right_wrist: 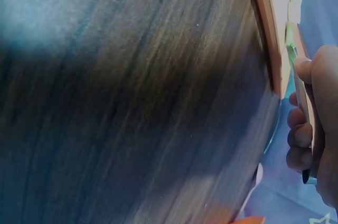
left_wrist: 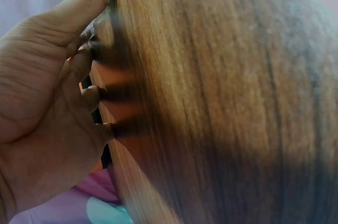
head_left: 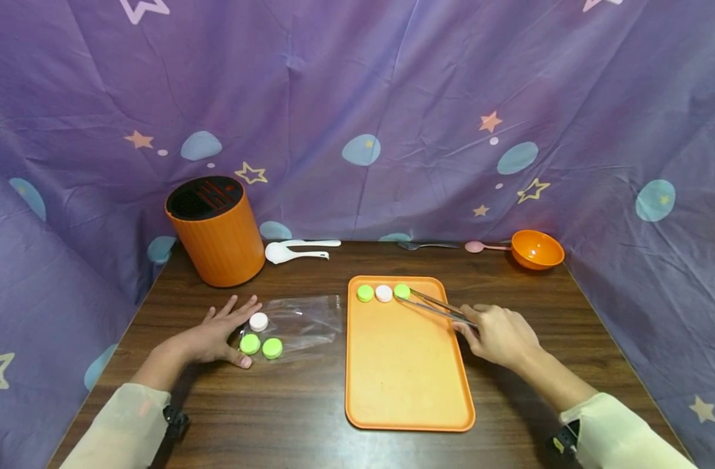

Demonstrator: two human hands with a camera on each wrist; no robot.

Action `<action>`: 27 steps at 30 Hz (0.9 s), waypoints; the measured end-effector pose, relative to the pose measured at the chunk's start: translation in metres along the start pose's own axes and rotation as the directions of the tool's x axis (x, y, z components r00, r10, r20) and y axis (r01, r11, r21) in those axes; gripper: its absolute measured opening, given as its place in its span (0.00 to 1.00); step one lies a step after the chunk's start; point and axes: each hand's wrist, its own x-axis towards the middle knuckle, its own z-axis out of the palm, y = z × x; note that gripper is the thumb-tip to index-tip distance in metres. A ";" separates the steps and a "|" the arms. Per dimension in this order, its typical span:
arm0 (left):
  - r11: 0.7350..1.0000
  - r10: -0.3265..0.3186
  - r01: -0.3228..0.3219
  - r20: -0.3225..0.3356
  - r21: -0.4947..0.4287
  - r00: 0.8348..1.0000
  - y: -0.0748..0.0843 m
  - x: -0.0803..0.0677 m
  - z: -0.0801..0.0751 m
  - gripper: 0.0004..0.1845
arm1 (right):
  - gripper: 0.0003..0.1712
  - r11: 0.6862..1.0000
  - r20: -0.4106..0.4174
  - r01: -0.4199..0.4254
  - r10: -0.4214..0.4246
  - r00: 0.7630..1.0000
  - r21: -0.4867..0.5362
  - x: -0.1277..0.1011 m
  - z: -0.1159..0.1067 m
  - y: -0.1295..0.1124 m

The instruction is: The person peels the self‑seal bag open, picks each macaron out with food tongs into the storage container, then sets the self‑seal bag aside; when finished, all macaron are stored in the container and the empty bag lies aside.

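My right hand (head_left: 504,335) grips long metal tongs (head_left: 436,307). The tips of the tongs are around or against a green round piece (head_left: 402,291) at the top of the orange tray (head_left: 407,378). To its left on the tray lie a white round piece (head_left: 383,294) and another green one (head_left: 365,293). My left hand (head_left: 210,335) rests on the table with fingers spread, at the left end of a clear plastic bag (head_left: 310,319). Beside it are a white piece (head_left: 259,321) and two green pieces (head_left: 272,348); whether they lie in or on the bag, I cannot tell.
An orange knife block (head_left: 219,241) stands at the back left, next to white spoons (head_left: 298,254). Along the back edge lie a fork (head_left: 427,245) and a pink spoon (head_left: 477,247), with an orange bowl (head_left: 537,249) at the right. A purple cloth (head_left: 334,98) hangs behind.
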 end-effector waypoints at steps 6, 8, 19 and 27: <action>0.999 0.031 -0.031 -0.009 -0.028 0.999 -0.007 0.002 0.001 0.68 | 0.26 1.000 -0.001 -0.001 0.001 1.000 -0.024 -0.002 0.001 -0.001; 0.998 0.052 -0.052 -0.016 -0.034 0.999 -0.010 0.002 0.002 0.68 | 0.26 1.000 -0.002 -0.003 0.003 1.000 -0.021 -0.002 0.002 -0.002; 0.998 0.041 -0.041 -0.006 -0.047 0.999 -0.006 -0.001 0.000 0.69 | 0.26 1.000 -0.017 -0.012 0.011 1.000 -0.008 -0.004 0.004 -0.001; 0.999 0.022 -0.021 0.003 -0.024 1.000 -0.002 0.000 -0.001 0.67 | 0.22 0.998 -0.100 0.056 -0.054 0.993 0.016 0.004 -0.002 -0.014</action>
